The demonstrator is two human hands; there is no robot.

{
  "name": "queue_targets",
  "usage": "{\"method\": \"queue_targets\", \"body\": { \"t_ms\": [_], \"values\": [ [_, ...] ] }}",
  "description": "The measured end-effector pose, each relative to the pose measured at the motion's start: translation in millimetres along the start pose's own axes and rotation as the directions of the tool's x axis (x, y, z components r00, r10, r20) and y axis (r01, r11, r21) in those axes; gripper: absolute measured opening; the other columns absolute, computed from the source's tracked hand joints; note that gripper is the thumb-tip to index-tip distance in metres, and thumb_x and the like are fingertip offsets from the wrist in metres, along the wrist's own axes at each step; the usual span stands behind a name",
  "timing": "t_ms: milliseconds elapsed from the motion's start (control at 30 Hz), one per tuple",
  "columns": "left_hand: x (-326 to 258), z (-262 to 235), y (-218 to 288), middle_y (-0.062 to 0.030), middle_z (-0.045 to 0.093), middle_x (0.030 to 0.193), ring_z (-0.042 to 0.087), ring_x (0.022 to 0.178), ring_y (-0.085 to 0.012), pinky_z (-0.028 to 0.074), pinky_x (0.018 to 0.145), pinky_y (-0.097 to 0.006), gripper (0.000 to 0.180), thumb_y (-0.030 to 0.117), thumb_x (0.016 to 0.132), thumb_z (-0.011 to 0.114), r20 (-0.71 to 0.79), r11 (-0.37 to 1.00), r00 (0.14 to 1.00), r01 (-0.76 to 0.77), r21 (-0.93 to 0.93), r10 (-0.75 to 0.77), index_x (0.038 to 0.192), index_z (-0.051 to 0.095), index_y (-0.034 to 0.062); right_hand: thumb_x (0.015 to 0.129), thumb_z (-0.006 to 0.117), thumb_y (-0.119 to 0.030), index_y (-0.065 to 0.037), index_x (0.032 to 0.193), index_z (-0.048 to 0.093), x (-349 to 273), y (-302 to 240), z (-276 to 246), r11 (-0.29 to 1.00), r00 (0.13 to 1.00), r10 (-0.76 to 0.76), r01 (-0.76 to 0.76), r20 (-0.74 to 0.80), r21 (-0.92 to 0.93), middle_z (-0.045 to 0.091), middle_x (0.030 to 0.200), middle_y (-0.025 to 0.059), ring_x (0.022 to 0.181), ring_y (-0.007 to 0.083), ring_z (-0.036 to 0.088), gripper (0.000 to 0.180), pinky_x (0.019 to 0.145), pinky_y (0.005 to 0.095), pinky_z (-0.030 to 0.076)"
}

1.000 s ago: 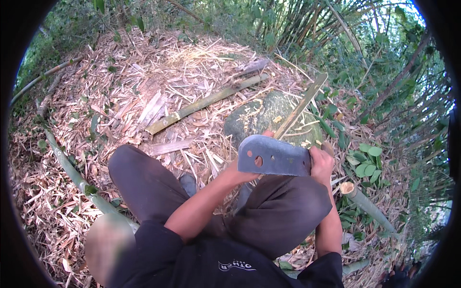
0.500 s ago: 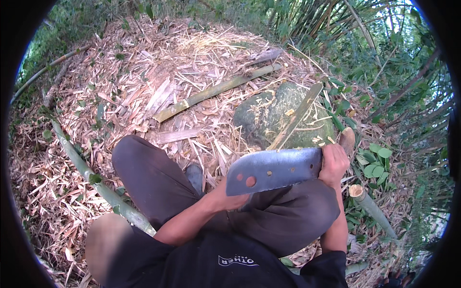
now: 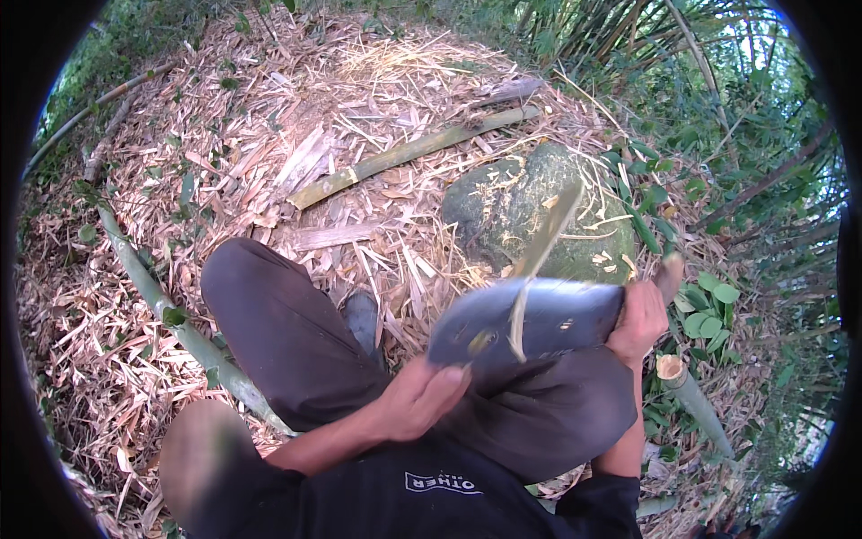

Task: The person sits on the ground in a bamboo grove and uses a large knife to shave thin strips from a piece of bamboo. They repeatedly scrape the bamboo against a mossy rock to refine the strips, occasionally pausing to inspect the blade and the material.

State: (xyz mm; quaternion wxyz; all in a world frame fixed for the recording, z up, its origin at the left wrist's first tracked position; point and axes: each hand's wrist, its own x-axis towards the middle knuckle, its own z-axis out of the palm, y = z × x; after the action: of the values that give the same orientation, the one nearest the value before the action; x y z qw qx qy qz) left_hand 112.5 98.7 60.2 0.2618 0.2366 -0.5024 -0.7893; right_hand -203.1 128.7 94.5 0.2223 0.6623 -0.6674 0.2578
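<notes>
while the right hand (image 3: 639, 322) is closed around the wooden handle (image 3: 670, 275) of a broad cleaver (image 3: 575, 316), we see the tool stretched leftward over the dark trousers (image 3: 557, 409), its holed metal face blurred. the left hand (image 3: 422, 397) is near the cleaver's far end, fingers curled and thumb on top; we cannot tell whether it grips anything, nor whether it touches the metal.

beyond the cleaver's upper edge we find a split bamboo strip (image 3: 544, 239), slanting up to the right in front of a mossy stone (image 3: 485, 214). its lower end is hidden from us, and a thin pale curl (image 3: 517, 323) hangs across the metal below it.

we notice small chips scattered on the stone, and beyond it, to the left, a length of bamboo (image 3: 413, 158) on ground thick with dry litter (image 3: 260, 117). a green pole (image 3: 154, 298) runs along our left, while a cut bamboo stem (image 3: 696, 409) with an open end lies on our right, just below a cluster of green leaves (image 3: 709, 316).
</notes>
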Motion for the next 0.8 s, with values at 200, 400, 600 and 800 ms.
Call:
{"method": "queue_targets", "body": {
  "t_ms": [200,400,600,800],
  "values": [
    [-62.9,-19.6,-43.8,0.0036,0.046,0.069,0.043,0.059,-0.0052,0.038,0.056,-0.025,0.028,0.033,0.110,0.045,0.197,0.969,0.949,0.245,0.037,-0.248,0.108,0.053,0.0060,0.069,0.077,-0.036,-0.001,0.093,0.063,-65.7,9.0,-5.5,0.828,0.818,0.560,-0.557,0.135,-0.063,0.060,0.076,0.0200,0.073,0.0428,0.059,0.044,0.069,0.0450,0.048],
    [45.2,-24.6,17.8,0.0019,0.052,0.074,0.043,0.051,-0.0047,0.037,0.047,-0.021,0.036,0.023,0.111,0.042,-0.003,0.998,1.000,-0.010,-0.055,0.009,0.141,0.046,0.0051,0.071,0.077,-0.029,0.000,0.097,0.065,-12.6,10.8,-11.2,0.963,0.963,0.269,-0.269,-0.019,0.006,0.064,0.087,0.0174,0.082,0.0391,0.064,0.040,0.076,0.0443,0.051],
    [100.4,-30.4,75.4,-0.0035,0.060,0.100,0.057,0.079,-0.0090,0.049,0.069,-0.025,0.038,0.013,0.105,0.051,0.085,0.965,0.969,-0.240,0.109,0.231,0.141,0.044,0.0039,0.076,0.072,-0.017,0.000,0.099,0.067,56.3,-2.2,-28.6,0.996,0.996,-0.063,0.059,-0.064,-0.061,0.066,0.088,0.0163,0.084,0.0386,0.066,0.030,0.079,0.0446,0.052],
    [119.4,-50.3,69.2,-0.0060,0.059,0.128,0.058,0.112,-0.0124,0.052,0.089,-0.029,0.063,0.014,0.095,0.068,0.159,0.892,0.885,-0.450,0.047,0.438,0.150,0.038,0.0044,0.060,0.081,-0.008,-0.005,0.149,0.047,95.2,-21.3,-23.6,0.977,0.966,-0.188,0.203,0.179,-0.069,0.064,0.092,0.0135,0.088,0.0345,0.065,0.095,0.080,0.0428,0.052]
  ]
}}
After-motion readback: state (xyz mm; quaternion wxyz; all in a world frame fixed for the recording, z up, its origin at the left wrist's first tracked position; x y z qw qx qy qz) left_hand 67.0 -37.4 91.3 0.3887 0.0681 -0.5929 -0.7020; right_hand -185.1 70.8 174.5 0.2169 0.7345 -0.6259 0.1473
